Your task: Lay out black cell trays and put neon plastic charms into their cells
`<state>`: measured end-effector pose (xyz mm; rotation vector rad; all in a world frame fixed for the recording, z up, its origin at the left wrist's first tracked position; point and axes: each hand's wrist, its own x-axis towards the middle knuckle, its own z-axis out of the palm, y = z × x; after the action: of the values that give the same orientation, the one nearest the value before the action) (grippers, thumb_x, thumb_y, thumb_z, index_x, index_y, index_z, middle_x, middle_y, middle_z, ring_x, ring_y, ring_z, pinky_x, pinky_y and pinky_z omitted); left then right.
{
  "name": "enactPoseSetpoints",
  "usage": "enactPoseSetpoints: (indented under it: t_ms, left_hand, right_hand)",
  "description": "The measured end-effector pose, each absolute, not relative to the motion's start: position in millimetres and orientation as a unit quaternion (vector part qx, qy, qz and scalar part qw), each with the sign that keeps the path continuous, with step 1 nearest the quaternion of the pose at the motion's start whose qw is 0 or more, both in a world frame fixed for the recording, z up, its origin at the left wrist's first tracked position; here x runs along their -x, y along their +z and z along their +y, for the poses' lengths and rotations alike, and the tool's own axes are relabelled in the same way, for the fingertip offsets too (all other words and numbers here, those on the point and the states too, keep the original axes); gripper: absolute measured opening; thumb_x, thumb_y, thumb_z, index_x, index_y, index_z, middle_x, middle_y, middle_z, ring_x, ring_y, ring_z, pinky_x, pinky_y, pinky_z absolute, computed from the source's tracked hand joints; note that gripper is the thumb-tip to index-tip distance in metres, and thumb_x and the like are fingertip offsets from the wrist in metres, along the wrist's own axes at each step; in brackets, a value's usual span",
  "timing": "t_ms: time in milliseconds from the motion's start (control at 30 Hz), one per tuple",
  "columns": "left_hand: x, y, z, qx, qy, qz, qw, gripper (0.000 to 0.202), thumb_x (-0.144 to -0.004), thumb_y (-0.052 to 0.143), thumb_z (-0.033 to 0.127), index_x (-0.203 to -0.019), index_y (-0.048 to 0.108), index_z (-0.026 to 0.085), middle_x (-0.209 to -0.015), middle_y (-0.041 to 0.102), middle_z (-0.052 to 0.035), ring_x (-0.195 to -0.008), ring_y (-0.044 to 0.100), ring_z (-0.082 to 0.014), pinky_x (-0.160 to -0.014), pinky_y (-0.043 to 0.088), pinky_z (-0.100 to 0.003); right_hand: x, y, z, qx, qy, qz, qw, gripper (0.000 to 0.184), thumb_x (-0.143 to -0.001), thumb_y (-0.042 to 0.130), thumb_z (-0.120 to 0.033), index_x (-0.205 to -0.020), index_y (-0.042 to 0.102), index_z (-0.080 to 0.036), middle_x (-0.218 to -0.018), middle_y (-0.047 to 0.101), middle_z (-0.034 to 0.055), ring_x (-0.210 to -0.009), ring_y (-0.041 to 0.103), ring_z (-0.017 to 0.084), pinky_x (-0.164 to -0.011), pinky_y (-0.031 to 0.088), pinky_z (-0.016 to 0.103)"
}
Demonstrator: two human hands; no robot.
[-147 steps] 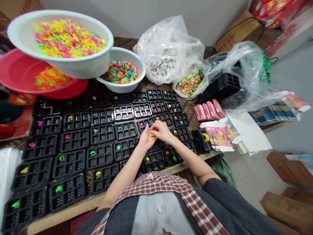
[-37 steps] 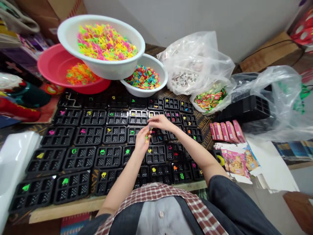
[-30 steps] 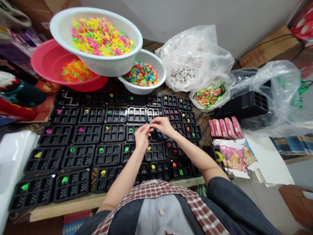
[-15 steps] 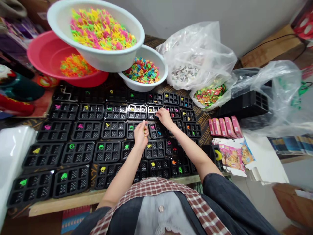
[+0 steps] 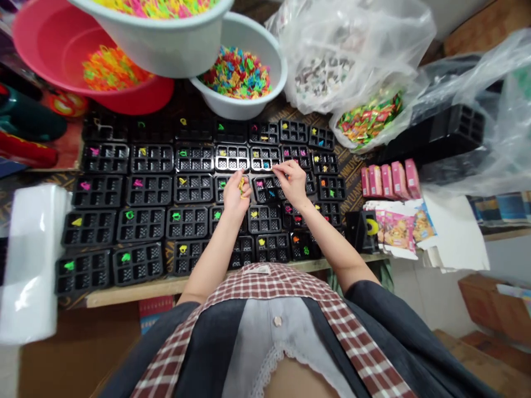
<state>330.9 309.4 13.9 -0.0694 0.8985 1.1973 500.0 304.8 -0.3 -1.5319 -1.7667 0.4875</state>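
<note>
My left hand (image 5: 236, 198) is closed around small yellow plastic pieces (image 5: 241, 187), which show between the fingers. It hovers over black compartment trays in the middle of the table. Just right of it, my right hand (image 5: 293, 181) has thumb and fingertips close together at the front edge of a black tray (image 5: 269, 151). Whatever those fingertips may hold is too small to make out. In that tray lie a blue piece (image 5: 266, 165) and a yellow one. The tray nearer me (image 5: 260, 194), with a pink and a blue piece, is partly under my right hand.
Rows of black trays with small coloured pieces cover the table. Behind stand a red basin (image 5: 37, 44), a pale basin (image 5: 182, 47) and a smaller pale basin (image 5: 236, 108). Clear plastic bags (image 5: 360, 33) and pink boxes (image 5: 392, 182) are at right, plastic sleeves (image 5: 35, 260) at left.
My right hand has drawn back slightly to the right, and a blue piece now shows in the tray where its fingertips were. My left hand stays closed. The view has tilted down.
</note>
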Motion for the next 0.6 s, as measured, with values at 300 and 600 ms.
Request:
enactPoseSetpoints:
  t_ms: [300,600]
  left_hand:
    - [-278.9,37.0,232.1,0.081,0.447,0.46,0.763,0.022,-0.097,0.041,0.02,-0.094,0.062,0.013,-0.07,0.062,-0.0036,-0.05,0.055,-0.0059,-0.041,0.04,-0.012]
    - [-250.5,30.5,155.6,0.083,0.421,0.448,0.784,0.039,-0.092,0.037,0.017,-0.125,0.057,0.007,-0.101,0.071,-0.0145,-0.101,0.068,-0.022,-0.088,0.055,-0.036]
  right_hand:
    - [-484.4,-20.3,169.1,0.557,0.278,-0.724,0.298,0.019,-0.093,0.054,-0.027,-0.087,0.072,-0.023,-0.086,0.071,0.0051,-0.081,0.06,0.02,-0.079,0.047,0.036]
    - [-472.6,-20.3,167.0,0.544,0.209,-0.753,0.307,0.02,-0.09,0.06,-0.031,-0.101,0.072,-0.02,-0.089,0.061,0.0078,-0.087,0.054,0.022,-0.08,0.048,0.04]
